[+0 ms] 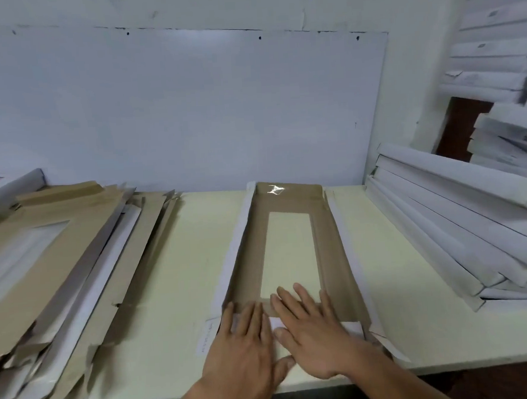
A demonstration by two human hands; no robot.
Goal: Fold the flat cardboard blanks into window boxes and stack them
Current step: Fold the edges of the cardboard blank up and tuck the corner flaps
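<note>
- A partly folded cardboard blank is laid lengthwise on the pale yellow tabletop, brown inner side up, at the middle of the view.
- Its long side walls are raised, white on the outside; the far end flap is also turned up near the wall.
- A rectangular window covered in clear film is seen in the blank's floor, with a glint of light on film at the far end.
- The left hand is pressed flat, fingers straight, on the near end flap of the blank; nothing is gripped by it.
- The right hand is laid flat just beside it, fingers spread and extended over the near edge of the window; it too is released, with nothing clasped.
- The thumbs of the two hands are seen close together over the near flap.
- A loose pile of flat blanks is spread on the left part of the tabletop, brown and white faces mixed.
- A stack of finished white boxes is leaned on the right side of the tabletop, with more boxes piled against the wall behind it.
- A white board is fixed to the wall behind the tabletop.
</note>
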